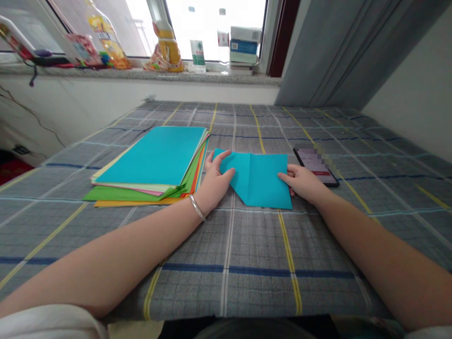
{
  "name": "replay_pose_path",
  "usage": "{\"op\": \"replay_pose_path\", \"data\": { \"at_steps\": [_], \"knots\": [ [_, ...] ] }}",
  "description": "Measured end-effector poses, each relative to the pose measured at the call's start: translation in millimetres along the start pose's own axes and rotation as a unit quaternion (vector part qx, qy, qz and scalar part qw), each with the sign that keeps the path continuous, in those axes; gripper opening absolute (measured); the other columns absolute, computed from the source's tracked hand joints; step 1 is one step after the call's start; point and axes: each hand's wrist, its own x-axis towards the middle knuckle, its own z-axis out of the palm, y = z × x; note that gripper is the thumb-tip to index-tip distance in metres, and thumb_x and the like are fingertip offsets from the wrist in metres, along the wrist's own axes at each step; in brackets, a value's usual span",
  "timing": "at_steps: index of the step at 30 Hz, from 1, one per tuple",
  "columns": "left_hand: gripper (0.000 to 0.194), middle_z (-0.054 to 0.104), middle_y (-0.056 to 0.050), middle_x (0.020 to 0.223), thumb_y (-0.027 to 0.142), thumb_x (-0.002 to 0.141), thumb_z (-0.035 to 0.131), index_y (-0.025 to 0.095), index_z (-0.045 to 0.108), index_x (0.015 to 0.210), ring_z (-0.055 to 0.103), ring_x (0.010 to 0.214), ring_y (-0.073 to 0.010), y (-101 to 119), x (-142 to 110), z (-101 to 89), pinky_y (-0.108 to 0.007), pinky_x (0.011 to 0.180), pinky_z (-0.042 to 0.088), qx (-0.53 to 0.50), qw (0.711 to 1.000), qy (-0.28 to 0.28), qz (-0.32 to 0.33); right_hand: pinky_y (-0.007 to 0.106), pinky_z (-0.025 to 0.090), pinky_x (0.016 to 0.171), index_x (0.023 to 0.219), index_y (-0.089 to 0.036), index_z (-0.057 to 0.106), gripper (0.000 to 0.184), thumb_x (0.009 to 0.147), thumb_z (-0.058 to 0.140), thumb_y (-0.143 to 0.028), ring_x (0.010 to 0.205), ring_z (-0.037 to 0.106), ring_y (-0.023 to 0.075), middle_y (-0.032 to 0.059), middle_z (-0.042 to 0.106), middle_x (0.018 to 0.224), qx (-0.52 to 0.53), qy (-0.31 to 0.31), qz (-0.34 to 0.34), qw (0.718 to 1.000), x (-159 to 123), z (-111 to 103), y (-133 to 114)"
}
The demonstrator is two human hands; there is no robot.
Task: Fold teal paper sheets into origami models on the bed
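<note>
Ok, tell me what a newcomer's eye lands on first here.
The bright stack of coloured paper stands out first, left of centre on the grey checked cloth. Just right of it, the left hand, wearing a silver bangle, and the right hand rest on a folded turquoise sheet. A phone lies beyond the right hand.

Paper stack [148, 165] beside left hand [215, 181], phone [316, 165] just beyond right hand [303, 183]

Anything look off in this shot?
Two things: what looks like a long thin dark crack runs down the white painted wall below the windowsill, and the stack of multicoloured craft paper sits askew, its green and orange sheets fanning out past the turquoise top sheet.
</note>
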Motion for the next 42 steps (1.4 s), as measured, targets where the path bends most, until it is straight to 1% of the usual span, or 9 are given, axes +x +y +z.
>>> {"op": "replay_pose_path", "data": {
  "at_steps": [6,12,15,19,24,27,31,35,42],
  "knots": [
    [0.053,-0.002,-0.005,0.163,0.020,0.077,0.068,0.025,0.058,0.129,-0.006,0.151,-0.0362,15,-7,-2.6,-0.054,0.123,0.012,0.147,0.987,-0.068,0.022,0.023,0.043,0.041,0.085,-0.020,0.058,0.007,0.088,0.056,-0.027,0.042,0.052,0.0110,-0.0044,0.056,0.056,-0.036,0.009,0.002,0.999,-2,-1,-4],
    [0.057,0.023,-0.006,0.159,0.032,0.079,0.070,0.027,0.057,0.133,-0.003,0.150,-0.0390,9,-7,-4.3,-0.061,0.121,0.004,0.230,0.964,-0.075,0.111,0.027,0.042,0.039,0.085,-0.022,0.058,0.009,0.084,0.061,-0.031,0.040,0.052,0.0137,-0.0032,0.058,0.056,-0.033,0.026,-0.018,0.999,-4,-2,-4],
    [0.056,0.024,-0.005,0.160,0.036,0.083,0.065,0.029,0.054,0.137,0.000,0.149,-0.0405,5,-9,-6.0,-0.064,0.119,0.006,0.288,0.942,-0.101,0.137,0.027,0.039,0.037,0.118,-0.022,0.057,0.039,0.082,0.063,-0.033,0.039,0.051,0.0140,-0.0053,0.058,0.056,-0.017,0.043,-0.010,0.999,-3,-1,0],
    [0.050,0.015,-0.009,0.163,0.037,0.091,0.053,0.024,0.052,0.140,0.004,0.149,-0.0414,3,-12,-8.0,-0.064,0.117,0.013,0.353,0.903,-0.189,0.159,0.025,0.039,0.038,0.148,-0.024,0.034,0.077,0.079,0.065,-0.032,0.043,0.050,0.0125,-0.0067,0.060,0.062,-0.021,0.073,-0.031,0.997,-2,1,3],
    [0.054,0.027,-0.013,0.159,0.045,0.097,0.043,0.023,0.044,0.146,0.016,0.147,-0.0426,3,-12,-7.9,-0.069,0.114,0.014,0.394,0.871,-0.244,0.165,0.029,0.047,0.049,0.123,-0.024,0.065,0.043,0.082,0.053,-0.023,0.050,0.052,0.0141,-0.0005,0.062,0.067,-0.050,0.058,-0.037,0.996,-6,-2,-3],
    [0.064,0.027,-0.013,0.159,0.056,0.094,0.044,0.027,0.036,0.151,0.017,0.147,-0.0427,4,-11,-8.7,-0.072,0.112,0.010,0.406,0.855,-0.275,0.169,0.031,0.050,0.052,0.112,-0.024,0.072,0.041,0.081,0.046,-0.015,0.052,0.056,0.0161,0.0010,0.062,0.066,-0.087,0.007,-0.026,0.996,-8,-9,-5],
    [0.067,0.025,-0.012,0.160,0.058,0.093,0.044,0.029,0.033,0.152,0.014,0.148,-0.0418,6,-12,-10.4,-0.072,0.111,0.010,0.409,0.848,-0.288,0.174,0.044,0.054,0.087,0.116,-0.028,0.071,0.045,0.080,0.049,-0.011,0.094,0.067,0.0254,0.0057,0.072,0.103,-0.168,0.011,-0.146,0.975,-5,-17,5],
    [0.060,0.026,-0.011,0.160,0.054,0.095,0.042,0.032,0.034,0.151,0.014,0.148,-0.0414,6,-11,-10.2,-0.072,0.111,0.006,0.421,0.845,-0.280,0.176,0.055,0.036,0.112,0.119,-0.030,0.070,0.045,0.083,0.053,-0.011,0.132,0.048,0.0302,0.0072,0.053,0.142,-0.255,0.013,-0.256,0.933,-1,-17,19],
    [0.055,0.028,-0.007,0.159,0.042,0.100,0.034,0.021,0.036,0.150,0.020,0.149,-0.0290,4,-9,-7.3,-0.053,0.120,0.004,0.370,0.841,-0.315,0.237,0.069,0.017,0.115,0.098,-0.036,0.078,0.034,0.074,0.072,-0.013,0.149,0.004,0.0400,-0.0096,0.018,0.162,-0.321,0.016,-0.323,0.890,-8,-25,10]
  ]
}}
